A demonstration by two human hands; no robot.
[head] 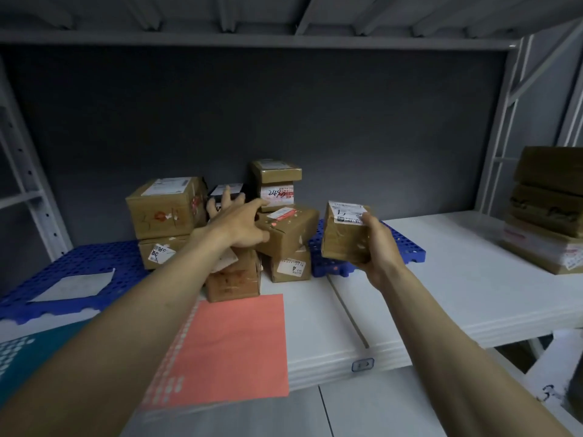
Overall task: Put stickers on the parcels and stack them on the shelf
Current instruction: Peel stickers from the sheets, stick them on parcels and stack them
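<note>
My right hand (377, 244) grips a small brown parcel (342, 236) with a white label on top, held above the white shelf (441, 279). My left hand (239, 223) reaches forward with fingers spread, over a tilted brown parcel (290, 230) in the pile. Several taped cardboard parcels are stacked at the back middle, among them a large box (165, 206) at the left and a tall stack (276, 181) behind. A pink sticker sheet (230, 348) lies flat at the shelf's front edge.
Blue perforated plastic mats (63, 272) lie under the pile and at the left, with a grey paper (75, 283) on one. A second parcel stack (545, 209) stands at the far right. A teal sheet (19, 357) sits at the lower left. Metal shelf uprights frame both sides.
</note>
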